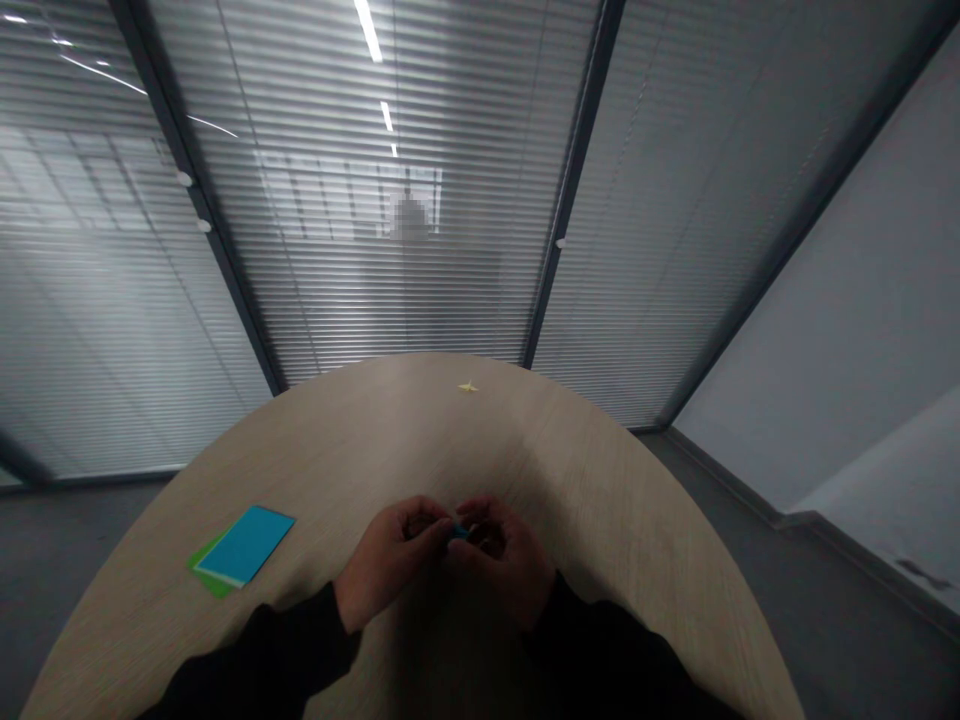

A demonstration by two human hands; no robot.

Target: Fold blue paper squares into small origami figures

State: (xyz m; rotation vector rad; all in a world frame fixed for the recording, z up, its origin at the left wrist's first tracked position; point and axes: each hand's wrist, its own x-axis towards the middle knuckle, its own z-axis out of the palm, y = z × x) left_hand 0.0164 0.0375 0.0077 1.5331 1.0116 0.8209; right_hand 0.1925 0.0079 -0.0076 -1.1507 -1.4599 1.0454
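My left hand [390, 565] and my right hand [502, 560] are close together above the light wood round table [450, 450]. Between their fingertips, both hands pinch a small piece of blue paper [460, 532], mostly hidden by my fingers. Its exact shape cannot be made out. To the left of my hands lies a sheet of bright blue paper [246, 544] on top of a green sheet [208, 573], which sticks out at its lower left. A tiny pale yellow paper crane [468, 387] sits near the far edge of the table.
The table's curved edge runs around the far side and both flanks, with a grey floor [97, 530] beyond it. Behind the table stands a glass partition with closed blinds [397, 270]. A grey wall [825, 300] rises at the right.
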